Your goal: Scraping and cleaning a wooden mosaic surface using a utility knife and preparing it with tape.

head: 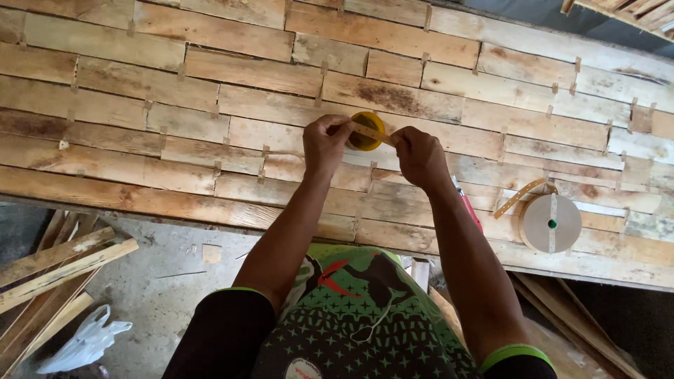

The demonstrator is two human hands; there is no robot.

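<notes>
A yellow tape roll [366, 133] rests on a large panel of wooden planks [210, 105]. My left hand [324, 144] grips the roll's left side. My right hand [419, 156] pinches the loose end of the brown strip [371, 132] pulled across the roll. Both hands are close together over the middle of the panel.
A large brown paper-tape roll [551, 222] lies at the right with a loose end curling up. A red-handled tool [469, 207] lies beside my right forearm. Loose wooden slats [56, 270] and a white plastic bag [84, 344] lie on the concrete floor at lower left.
</notes>
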